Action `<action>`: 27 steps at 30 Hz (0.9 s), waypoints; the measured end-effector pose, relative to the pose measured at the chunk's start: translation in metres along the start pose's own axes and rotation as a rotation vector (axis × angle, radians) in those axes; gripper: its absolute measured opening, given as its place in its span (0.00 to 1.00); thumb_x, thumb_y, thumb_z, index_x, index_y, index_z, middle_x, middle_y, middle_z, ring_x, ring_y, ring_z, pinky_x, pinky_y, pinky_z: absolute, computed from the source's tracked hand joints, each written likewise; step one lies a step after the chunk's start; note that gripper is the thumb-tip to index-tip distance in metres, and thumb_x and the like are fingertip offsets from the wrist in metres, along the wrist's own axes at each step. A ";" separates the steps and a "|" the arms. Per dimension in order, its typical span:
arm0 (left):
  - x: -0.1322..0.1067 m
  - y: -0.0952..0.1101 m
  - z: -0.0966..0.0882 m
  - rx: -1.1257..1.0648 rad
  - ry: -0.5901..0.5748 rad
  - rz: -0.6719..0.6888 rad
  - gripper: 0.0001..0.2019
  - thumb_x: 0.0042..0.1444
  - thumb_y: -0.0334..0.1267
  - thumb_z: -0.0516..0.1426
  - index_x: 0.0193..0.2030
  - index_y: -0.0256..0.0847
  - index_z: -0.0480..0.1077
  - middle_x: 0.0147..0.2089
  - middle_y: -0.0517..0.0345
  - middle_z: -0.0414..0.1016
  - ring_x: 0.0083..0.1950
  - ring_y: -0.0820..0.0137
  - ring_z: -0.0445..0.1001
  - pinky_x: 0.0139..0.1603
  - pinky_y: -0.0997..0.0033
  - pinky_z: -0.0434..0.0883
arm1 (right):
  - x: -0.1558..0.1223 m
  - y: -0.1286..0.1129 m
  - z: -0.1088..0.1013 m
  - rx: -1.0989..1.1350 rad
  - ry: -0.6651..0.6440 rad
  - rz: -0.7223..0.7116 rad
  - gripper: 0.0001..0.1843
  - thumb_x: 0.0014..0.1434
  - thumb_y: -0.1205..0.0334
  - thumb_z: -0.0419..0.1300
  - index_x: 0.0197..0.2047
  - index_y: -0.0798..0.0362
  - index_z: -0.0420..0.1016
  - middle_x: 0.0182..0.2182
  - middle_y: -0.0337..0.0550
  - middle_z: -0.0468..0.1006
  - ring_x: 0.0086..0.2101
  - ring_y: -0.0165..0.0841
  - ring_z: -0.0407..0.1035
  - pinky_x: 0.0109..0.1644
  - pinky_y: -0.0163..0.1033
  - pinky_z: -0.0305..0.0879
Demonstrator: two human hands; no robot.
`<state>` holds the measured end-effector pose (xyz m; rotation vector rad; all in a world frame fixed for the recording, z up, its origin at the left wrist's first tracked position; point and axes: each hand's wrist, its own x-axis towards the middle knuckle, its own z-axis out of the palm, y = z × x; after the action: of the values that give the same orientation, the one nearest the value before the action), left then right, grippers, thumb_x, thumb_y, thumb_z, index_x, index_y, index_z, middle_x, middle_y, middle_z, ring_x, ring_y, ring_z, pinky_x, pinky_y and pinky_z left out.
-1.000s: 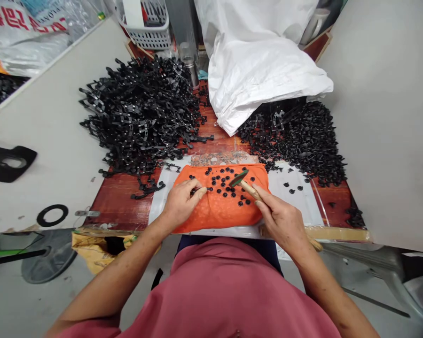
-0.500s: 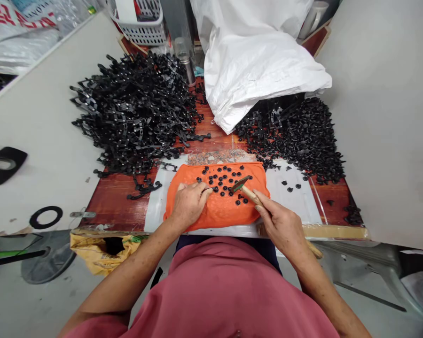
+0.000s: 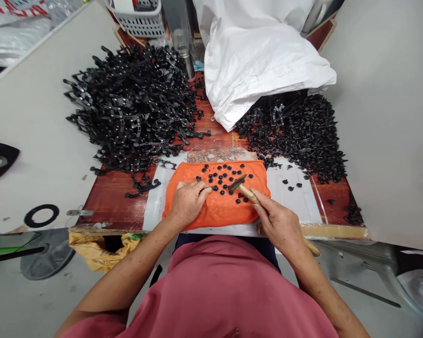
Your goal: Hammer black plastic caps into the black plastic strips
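My left hand (image 3: 188, 202) is closed, thumb and fingertips pinching a thin black plastic piece (image 3: 211, 188) whose tip lies by a round black stud. My right hand (image 3: 280, 225) wraps round the wooden handle of a hammer (image 3: 237, 183), its head just above the studs. Both hands work over a pad covered in orange cloth (image 3: 207, 216). Across that cloth, several small round black studs (image 3: 224, 175) stand in loose rows. Most of the piece in my left hand is hidden by the fingers.
A tall heap of black plastic strips (image 3: 134, 108) rises at the left. Small black studs (image 3: 310, 136) are piled at the right, partly under a white sack (image 3: 261, 56). Behind stand a metal flask (image 3: 187, 63) and a white basket (image 3: 141, 23). Pale panels flank the table.
The hammer's head has shifted slightly left over the studs. My left hand stays in nearly the same place on the cloth, and the whole view has tilted a little.
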<state>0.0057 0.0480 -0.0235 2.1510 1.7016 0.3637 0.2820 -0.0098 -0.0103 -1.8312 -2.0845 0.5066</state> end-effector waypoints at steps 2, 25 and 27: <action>0.000 0.000 0.002 0.016 -0.002 0.000 0.16 0.72 0.45 0.50 0.36 0.44 0.71 0.39 0.55 0.83 0.43 0.63 0.77 0.49 0.60 0.61 | 0.000 0.000 0.001 -0.004 -0.007 -0.004 0.25 0.74 0.55 0.52 0.71 0.41 0.68 0.55 0.42 0.83 0.45 0.38 0.82 0.44 0.39 0.76; -0.003 0.005 0.001 0.116 0.023 -0.012 0.16 0.70 0.47 0.54 0.38 0.42 0.79 0.37 0.54 0.83 0.40 0.64 0.79 0.43 0.63 0.61 | 0.016 -0.041 -0.004 -0.413 -0.033 -0.161 0.26 0.74 0.58 0.50 0.72 0.40 0.66 0.32 0.39 0.80 0.24 0.30 0.72 0.25 0.38 0.51; -0.003 0.005 0.000 0.119 0.018 -0.016 0.16 0.70 0.47 0.54 0.38 0.42 0.79 0.37 0.54 0.84 0.40 0.63 0.79 0.44 0.63 0.61 | 0.017 -0.041 -0.006 -0.400 -0.045 -0.159 0.26 0.74 0.58 0.50 0.72 0.40 0.65 0.33 0.40 0.81 0.25 0.31 0.72 0.26 0.37 0.52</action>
<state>0.0095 0.0443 -0.0217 2.2223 1.7909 0.2856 0.2468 0.0024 0.0137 -1.8420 -2.4769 0.0934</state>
